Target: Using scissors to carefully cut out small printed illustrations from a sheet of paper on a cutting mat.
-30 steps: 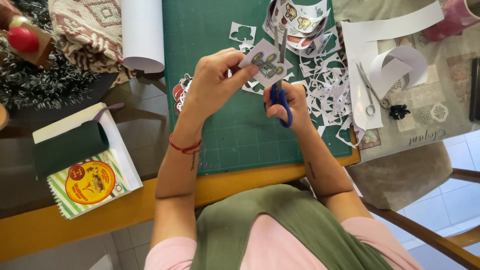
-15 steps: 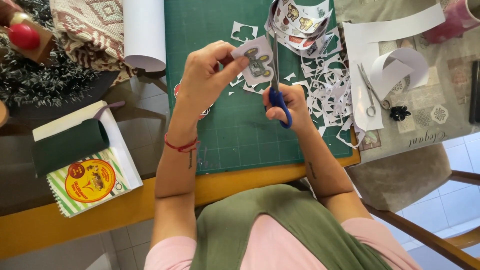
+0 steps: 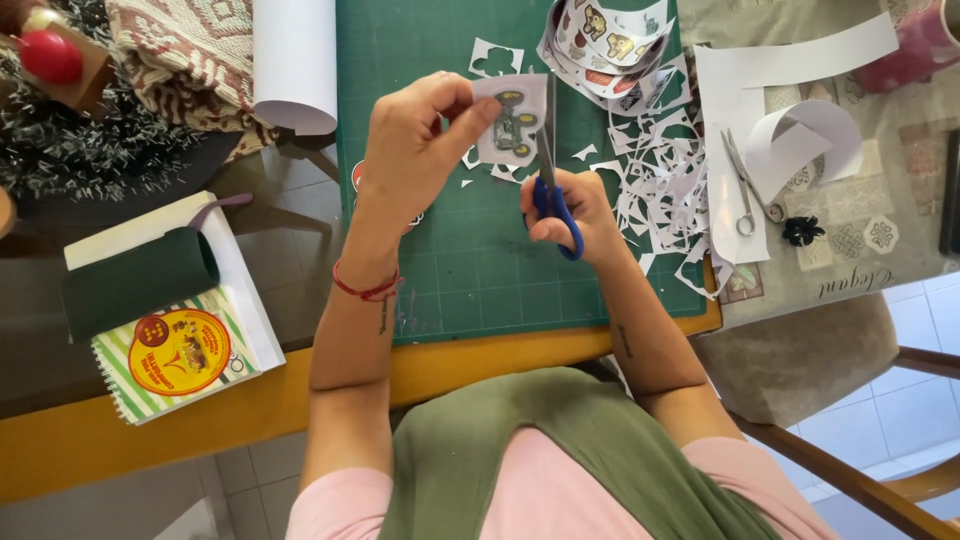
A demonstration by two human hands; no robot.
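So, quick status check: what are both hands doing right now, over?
Left hand pinching small sticker cutout. Right hand working blue-handled scissors, blades at the cutout's right edge. Paper scraps litter green cutting mat; nothing blocking.

A small white piece of sticker paper (image 3: 512, 125), printed with a greenish cartoon figure and a few yellow spots, is held up flat above the far half of the green cutting mat (image 3: 450, 270), pinched at its left edge. A pair of scissors (image 3: 550, 170) with blue handles and plain metal blades stands almost upright just right of the paper, handles toward the mat's near edge and blade tips pointing to its far edge. The blades run along the paper's right edge and touch it there.
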